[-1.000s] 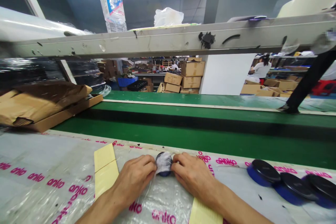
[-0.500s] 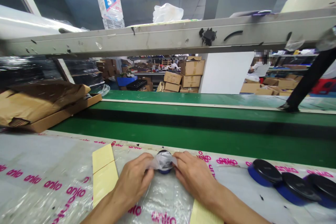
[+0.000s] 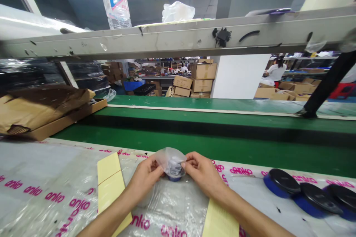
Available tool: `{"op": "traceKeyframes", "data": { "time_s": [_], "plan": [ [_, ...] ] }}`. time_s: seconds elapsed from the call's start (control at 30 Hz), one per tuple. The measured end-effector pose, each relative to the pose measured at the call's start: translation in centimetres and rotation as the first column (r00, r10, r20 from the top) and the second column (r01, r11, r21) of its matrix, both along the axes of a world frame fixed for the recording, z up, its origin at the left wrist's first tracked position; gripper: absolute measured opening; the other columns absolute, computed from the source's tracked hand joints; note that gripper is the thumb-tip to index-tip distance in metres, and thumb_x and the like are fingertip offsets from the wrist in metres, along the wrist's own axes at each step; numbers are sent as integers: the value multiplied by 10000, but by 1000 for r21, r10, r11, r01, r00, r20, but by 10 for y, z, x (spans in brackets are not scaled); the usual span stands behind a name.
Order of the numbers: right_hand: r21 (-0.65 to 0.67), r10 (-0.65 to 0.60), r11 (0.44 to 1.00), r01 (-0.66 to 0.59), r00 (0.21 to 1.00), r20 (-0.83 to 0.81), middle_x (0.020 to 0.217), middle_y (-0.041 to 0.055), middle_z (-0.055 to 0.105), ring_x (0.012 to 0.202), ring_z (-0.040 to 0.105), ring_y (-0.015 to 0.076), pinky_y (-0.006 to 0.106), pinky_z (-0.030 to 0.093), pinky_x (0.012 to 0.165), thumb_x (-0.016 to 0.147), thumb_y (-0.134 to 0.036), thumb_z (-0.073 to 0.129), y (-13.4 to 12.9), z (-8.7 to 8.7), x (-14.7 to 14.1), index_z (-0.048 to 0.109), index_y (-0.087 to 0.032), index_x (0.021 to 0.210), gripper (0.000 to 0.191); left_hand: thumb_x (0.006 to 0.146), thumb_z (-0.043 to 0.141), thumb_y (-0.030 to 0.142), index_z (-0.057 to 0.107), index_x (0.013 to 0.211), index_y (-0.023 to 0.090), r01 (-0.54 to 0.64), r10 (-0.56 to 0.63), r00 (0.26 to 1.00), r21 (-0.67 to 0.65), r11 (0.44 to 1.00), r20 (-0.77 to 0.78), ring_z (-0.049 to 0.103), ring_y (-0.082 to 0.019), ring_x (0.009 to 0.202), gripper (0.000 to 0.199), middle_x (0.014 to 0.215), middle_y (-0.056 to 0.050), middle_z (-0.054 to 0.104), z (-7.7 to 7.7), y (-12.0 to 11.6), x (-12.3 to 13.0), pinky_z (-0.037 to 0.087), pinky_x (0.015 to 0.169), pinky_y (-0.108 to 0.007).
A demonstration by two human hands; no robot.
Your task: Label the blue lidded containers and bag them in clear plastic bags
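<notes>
A thin, clear plastic bag [image 3: 168, 155] is stretched between my hands at the front middle of the table. My left hand [image 3: 146, 177] pinches its left edge between thumb and fingers. On the opposite edge, my right hand [image 3: 203, 173] has a similar pinch. Under or inside the film sits a small round black-and-blue piece [image 3: 174, 179]; whether it is in the bag I cannot tell. Pale yellow slips [image 3: 110, 177] lie beside my left forearm, and more yellow slips [image 3: 220, 219] are partly under my right forearm. Several round blue pieces with black tops [image 3: 282, 182] stand at the right.
Past the plastic-covered tabletop [image 3: 25, 166] runs a green conveyor belt [image 3: 133, 133]. A cardboard tray with brown paper [image 3: 47, 109] stands at left. Overhead, a metal beam [image 3: 172, 39] crosses, with a bottle [image 3: 115, 2] above it. A person [image 3: 276, 70] is far behind.
The plastic film has been raised and spread wider over the round piece. Both hands have shifted slightly, the right one up and a little outward.
</notes>
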State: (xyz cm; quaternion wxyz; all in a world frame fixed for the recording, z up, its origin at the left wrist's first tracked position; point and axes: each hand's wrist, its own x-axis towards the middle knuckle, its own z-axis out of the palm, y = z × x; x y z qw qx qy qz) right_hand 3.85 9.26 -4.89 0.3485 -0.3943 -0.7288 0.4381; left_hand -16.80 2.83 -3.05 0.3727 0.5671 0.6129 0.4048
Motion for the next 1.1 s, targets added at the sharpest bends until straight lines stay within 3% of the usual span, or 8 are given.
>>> {"op": "traceKeyframes", "data": {
  "time_s": [0.13,0.3,0.73,1.0,1.1],
  "plan": [
    [-116,46,992,-50,998,-32,702,17,664,654,622,169,235,446,578,883,-345,566,9,-4,-6,686,-175,822,216,851,566,417,711,969,167,37,-36,999,-51,998,10,656,-223,809,312,844,-44,729,1,2,-3,476,652,-266],
    [-214,19,977,-19,1000,-2,667,18,625,574,594,150,218,436,505,921,-335,496,15,-7,-12,627,-162,825,237,860,538,471,702,891,154,30,-29,999,-70,997,13,614,-191,694,358,726,-23,668,0,9,-3,430,562,-242],
    [45,-73,997,64,966,250,619,10,644,581,567,165,257,320,571,925,-141,531,6,5,-17,615,-185,731,216,813,558,462,647,716,165,-64,64,998,-21,998,-26,553,-160,576,324,600,2,588,-5,16,1,388,524,-239],
    [30,-59,998,54,979,196,683,-19,669,659,619,173,236,380,597,899,-108,546,-6,2,-12,614,-197,969,132,707,631,397,575,802,192,-63,80,993,-176,982,92,592,-151,480,232,544,35,591,2,9,-4,408,444,-215],
    [19,-58,998,55,983,172,714,-19,666,674,623,168,230,392,596,866,-74,545,-9,2,-11,586,-197,972,168,681,661,367,542,789,194,-47,75,988,-199,979,132,642,-169,550,236,585,16,630,1,2,-5,467,493,-234]
  ]
}}
